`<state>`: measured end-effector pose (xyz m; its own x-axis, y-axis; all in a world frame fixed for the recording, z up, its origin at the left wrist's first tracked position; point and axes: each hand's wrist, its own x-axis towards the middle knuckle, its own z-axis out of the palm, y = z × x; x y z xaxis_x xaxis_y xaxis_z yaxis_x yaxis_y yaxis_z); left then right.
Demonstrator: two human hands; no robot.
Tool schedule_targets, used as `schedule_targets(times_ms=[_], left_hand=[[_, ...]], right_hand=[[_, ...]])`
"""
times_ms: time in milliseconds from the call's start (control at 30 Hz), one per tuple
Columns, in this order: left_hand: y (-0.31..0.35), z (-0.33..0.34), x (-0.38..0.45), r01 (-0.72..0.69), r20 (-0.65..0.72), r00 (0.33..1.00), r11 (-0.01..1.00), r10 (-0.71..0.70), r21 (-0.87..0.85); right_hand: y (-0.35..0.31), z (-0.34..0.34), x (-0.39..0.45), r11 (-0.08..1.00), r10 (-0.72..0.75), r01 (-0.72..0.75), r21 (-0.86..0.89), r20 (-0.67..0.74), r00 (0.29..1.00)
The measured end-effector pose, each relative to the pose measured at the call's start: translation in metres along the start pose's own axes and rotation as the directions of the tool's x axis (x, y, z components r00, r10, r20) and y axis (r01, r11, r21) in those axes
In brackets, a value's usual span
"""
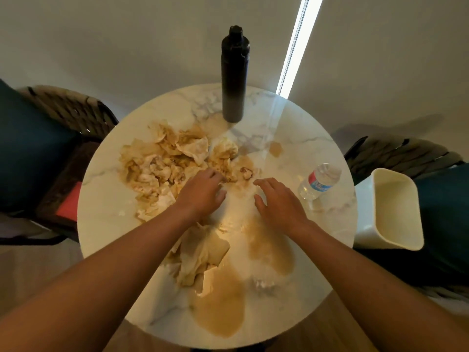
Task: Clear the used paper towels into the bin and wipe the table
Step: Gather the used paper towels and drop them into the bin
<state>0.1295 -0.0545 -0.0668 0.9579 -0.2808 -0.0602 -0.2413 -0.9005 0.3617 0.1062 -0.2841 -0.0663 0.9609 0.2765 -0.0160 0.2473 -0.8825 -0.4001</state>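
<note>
Several crumpled, brown-stained paper towels [162, 161] lie heaped on the left half of the round white marble table [106, 224]. One more stained towel [200, 255] lies near the front under my left forearm. My left hand [203, 193] reaches over the heap's right edge, its fingertips touching a towel. My right hand [276, 201] hovers palm down with spread fingers over the wet middle of the table, holding nothing. Brown puddles [218, 303] spread across the near part of the table. The white bin [390, 209] stands at the table's right edge.
A tall black bottle [234, 74] stands at the table's far side. A small clear water bottle [319, 181] lies on the right, close to my right hand. Dark chairs [76, 115] flank the table on both sides.
</note>
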Motion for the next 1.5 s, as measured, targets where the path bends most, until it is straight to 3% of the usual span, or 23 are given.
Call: schedule_targets(times_ms=[233, 533, 800, 1167, 1500], left_hand=[[-0.009, 0.001, 0.041, -0.027, -0.025, 0.999, 0.998, 0.029, 0.061], [-0.016, 0.015, 0.071, -0.013, 0.104, 0.995, 0.993, 0.001, 0.117], [-0.029, 0.015, 0.080, -0.043, 0.058, 0.997, 0.999, 0.043, 0.006], [-0.024, -0.015, 0.069, -0.106, -0.101, 0.988, 0.985, 0.120, 0.133], [0.009, -0.051, 0.048, -0.174, -0.107, 0.981, 0.980, 0.163, -0.098]], right_hand=[[0.000, 0.015, 0.050, 1.000, -0.017, 0.017, 0.007, 0.019, 1.000], [0.014, 0.044, 0.090, 0.999, -0.016, 0.015, 0.043, 0.038, 0.999], [0.019, 0.051, 0.094, 0.994, -0.054, 0.058, 0.090, -0.050, 0.997], [0.014, 0.027, 0.070, 0.997, -0.068, 0.071, 0.017, -0.138, 0.988], [-0.001, -0.004, 0.027, 0.998, -0.044, 0.050, 0.024, -0.205, 0.978]])
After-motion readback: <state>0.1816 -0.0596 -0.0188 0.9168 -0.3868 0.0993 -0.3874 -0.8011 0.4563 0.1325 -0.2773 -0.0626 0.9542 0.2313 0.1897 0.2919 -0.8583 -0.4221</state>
